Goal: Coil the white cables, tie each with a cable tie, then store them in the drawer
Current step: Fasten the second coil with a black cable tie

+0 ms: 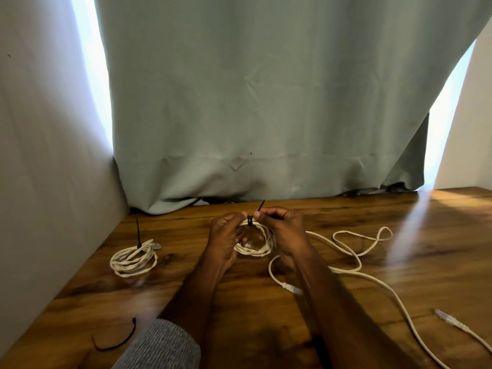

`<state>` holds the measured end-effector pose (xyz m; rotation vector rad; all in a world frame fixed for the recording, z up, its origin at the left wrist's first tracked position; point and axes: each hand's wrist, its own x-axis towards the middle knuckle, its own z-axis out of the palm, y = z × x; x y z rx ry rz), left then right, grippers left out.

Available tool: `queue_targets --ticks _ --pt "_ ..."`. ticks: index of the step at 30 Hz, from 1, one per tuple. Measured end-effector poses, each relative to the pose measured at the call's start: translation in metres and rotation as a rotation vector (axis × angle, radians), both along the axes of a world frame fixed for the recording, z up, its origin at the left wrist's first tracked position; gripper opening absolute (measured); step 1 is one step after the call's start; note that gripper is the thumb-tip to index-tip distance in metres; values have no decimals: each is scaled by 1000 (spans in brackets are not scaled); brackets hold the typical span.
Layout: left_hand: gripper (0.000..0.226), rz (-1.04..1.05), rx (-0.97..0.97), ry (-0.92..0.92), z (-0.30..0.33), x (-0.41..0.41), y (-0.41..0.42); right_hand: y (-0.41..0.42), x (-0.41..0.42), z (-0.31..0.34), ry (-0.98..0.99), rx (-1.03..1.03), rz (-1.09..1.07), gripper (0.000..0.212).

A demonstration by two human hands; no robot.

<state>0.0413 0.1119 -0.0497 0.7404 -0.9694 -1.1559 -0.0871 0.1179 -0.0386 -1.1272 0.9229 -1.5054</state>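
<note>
A coiled white cable (253,250) lies on the wooden table (399,235) between my hands. A black cable tie (250,220) loops round its far side, its tail sticking up. My left hand (226,233) pinches the coil beside the tie's head. My right hand (282,230) pinches the tie's tail. A second coil (133,259), bound with a black tie whose tail stands upright, lies to the left. A loose white cable (354,259) snakes across the table on the right, with a plug (291,287) near my right forearm.
A spare black cable tie (117,339) lies near the front left edge by my grey sleeve (162,347). A green curtain (266,102) hangs over the table's back edge. A wall closes the left side. Another plug (447,319) lies at front right.
</note>
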Motion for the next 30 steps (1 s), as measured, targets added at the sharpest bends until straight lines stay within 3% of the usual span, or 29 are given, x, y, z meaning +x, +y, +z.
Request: queue_targets --ticks 5,11,15,19,22,25,30 --pt "34 87 -30 -85 2 0 3 -1 3 -2 55 -82 26 8" --pt "30 184 35 -117 1 -1 -6 -9 12 -4 353 -245 -155 11" --pt "6 138 104 -114 2 -2 -6 -12 13 -9 484 -353 -248 9" --pt "2 91 142 -71 6 0 -7 -12 13 -11 471 -387 -305 7" --pt "20 106 88 -232 9 1 -4 -11 11 -11 435 -395 -324 7" --pt "21 145 22 -334 6 0 -6 -11 10 -14 443 -398 -317 8" --pt "23 171 94 -150 10 -11 0 -13 13 -14 431 -420 -326 9"
